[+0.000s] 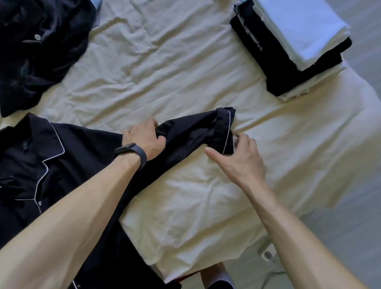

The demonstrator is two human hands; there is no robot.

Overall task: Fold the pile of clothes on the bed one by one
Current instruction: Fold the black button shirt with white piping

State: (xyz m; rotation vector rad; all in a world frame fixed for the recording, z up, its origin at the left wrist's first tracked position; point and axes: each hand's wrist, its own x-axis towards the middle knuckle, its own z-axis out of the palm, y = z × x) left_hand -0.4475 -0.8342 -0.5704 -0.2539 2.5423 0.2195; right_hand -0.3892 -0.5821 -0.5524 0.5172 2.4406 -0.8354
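Soft, even daylight, faint shadows, slight blur, wide-angle bending at edges.

A matt, cream cotton-like bed sheet (169, 60), heavily creased, lies under a dark navy pyjama shirt (31, 164) of smooth woven cloth, edged with thin white corded piping (49, 170), which also runs along its turned-back cuff (223, 129). The heap of dark clothes (37, 36) shows a faint satin sheen. The stack of folded clothes (297, 38) is matt white and black cloth. A dark wristband (135, 154) looks rubbery and dull. The pale floor (362, 231) appears smooth.
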